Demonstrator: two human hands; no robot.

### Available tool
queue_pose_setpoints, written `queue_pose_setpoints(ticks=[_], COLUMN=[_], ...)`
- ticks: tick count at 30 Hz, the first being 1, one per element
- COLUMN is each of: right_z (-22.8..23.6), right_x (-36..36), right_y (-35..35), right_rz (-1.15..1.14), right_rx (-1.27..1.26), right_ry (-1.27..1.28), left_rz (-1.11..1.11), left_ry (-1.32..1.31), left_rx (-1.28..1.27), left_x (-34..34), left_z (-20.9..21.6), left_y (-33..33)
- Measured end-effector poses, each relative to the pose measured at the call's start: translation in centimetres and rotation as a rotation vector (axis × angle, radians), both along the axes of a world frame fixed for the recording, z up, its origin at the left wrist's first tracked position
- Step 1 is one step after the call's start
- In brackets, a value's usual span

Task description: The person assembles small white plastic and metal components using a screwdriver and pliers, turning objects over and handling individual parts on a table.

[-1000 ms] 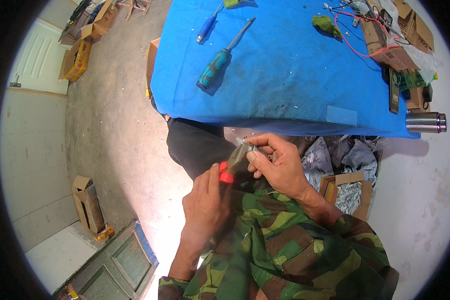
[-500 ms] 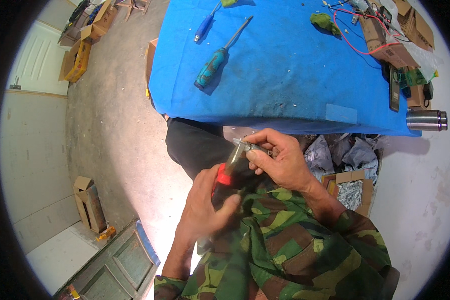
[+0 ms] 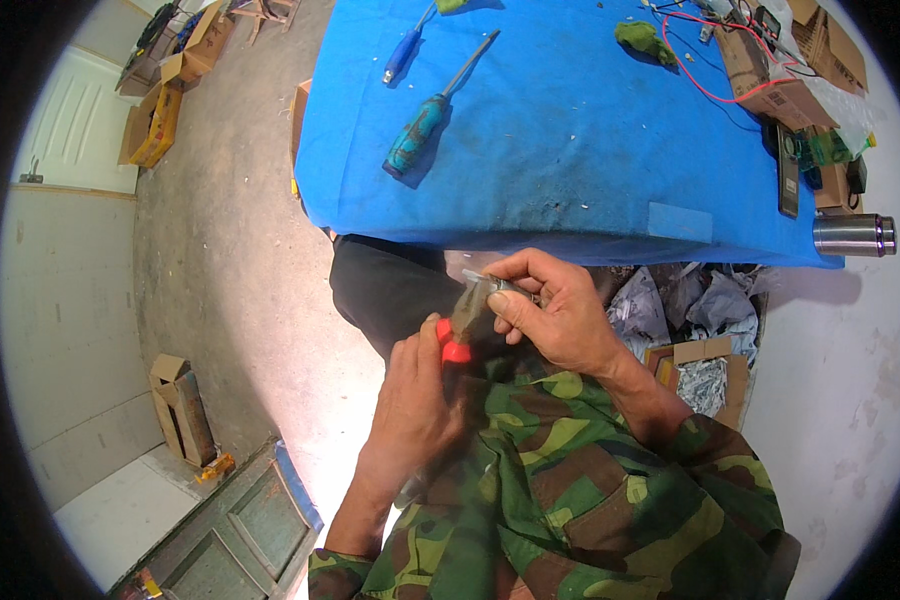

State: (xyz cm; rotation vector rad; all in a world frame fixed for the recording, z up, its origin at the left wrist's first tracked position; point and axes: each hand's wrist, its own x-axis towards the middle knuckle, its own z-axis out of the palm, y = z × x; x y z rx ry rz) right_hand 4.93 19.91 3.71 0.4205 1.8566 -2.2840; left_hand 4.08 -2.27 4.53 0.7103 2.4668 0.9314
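Note:
My left hand (image 3: 410, 400) is closed round the red grips of a pair of pliers (image 3: 469, 313), whose worn metal jaws point away from me. Just beyond the jaws, my right hand (image 3: 560, 315) pinches a small dark metal piece (image 3: 513, 288) between thumb and fingers. A pale, whitish bit (image 3: 473, 275) sticks out at the jaw tips, beside that piece. Whether the jaws bite on it I cannot tell. Both hands are over my lap, in front of the table's near edge.
A blue-covered table (image 3: 530, 150) holds a teal-handled screwdriver (image 3: 415, 135), a smaller blue-handled screwdriver (image 3: 402, 55), a green cloth (image 3: 645, 42) and a phone (image 3: 788, 175). A steel flask (image 3: 855, 236) lies at the right edge. Below are plastic bags (image 3: 638, 310) and a carton of silvery scraps (image 3: 703, 385).
My left thumb and fingers have closed in on the pliers' handles. The pliers have turned, showing their jaws more broadly. The right hand has barely moved.

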Motion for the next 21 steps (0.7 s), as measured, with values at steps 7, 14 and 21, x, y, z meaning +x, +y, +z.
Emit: queue_pose_setpoints(ticks=[7, 14, 21], right_z=[0.5, 0.5, 0.1], right_x=[-0.3, -0.3, -0.6], right_y=[-0.2, 0.0, 0.0], right_rz=[0.044, 0.049, 0.039], right_rx=[0.016, 0.037, 0.047], right_ry=[-0.014, -0.038, -0.084], left_rz=[0.006, -0.064, 0.000], left_ry=[-0.011, 0.020, 0.182], left_rx=[0.017, -0.010, -0.107], left_x=[0.1, -0.4, -1.1], left_z=[-0.8, -0.5, -1.5], left_y=[-0.6, -0.9, -0.5])
